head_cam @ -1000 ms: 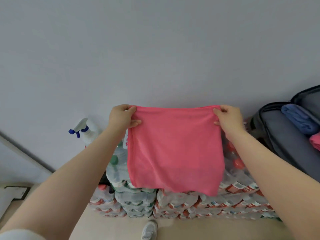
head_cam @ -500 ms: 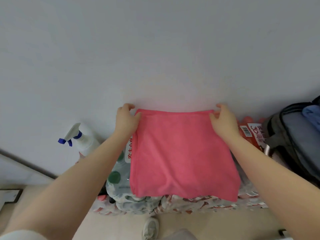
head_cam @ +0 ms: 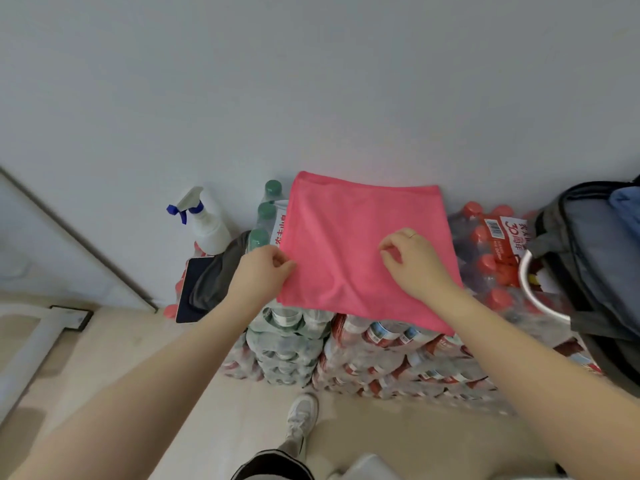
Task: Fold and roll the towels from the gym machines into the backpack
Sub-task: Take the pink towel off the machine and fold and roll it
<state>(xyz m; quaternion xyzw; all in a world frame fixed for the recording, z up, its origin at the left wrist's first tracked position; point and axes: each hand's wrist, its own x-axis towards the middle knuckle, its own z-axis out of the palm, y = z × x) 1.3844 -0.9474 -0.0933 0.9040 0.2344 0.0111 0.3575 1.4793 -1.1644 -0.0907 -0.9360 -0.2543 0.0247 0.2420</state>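
On the stacked bottle packs [head_cam: 363,344] lies the pink towel [head_cam: 349,244], left hand [head_cam: 261,277] fingers pinching its edge, right hand [head_cam: 415,261] fingers curled atop it.

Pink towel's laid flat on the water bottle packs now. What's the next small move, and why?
Probably fold it across: the left hand pinches the left edge of the pink towel, which lies spread on the bottle packs, while the right hand rests on its middle, fingers curled. It is too wide to roll for the backpack.
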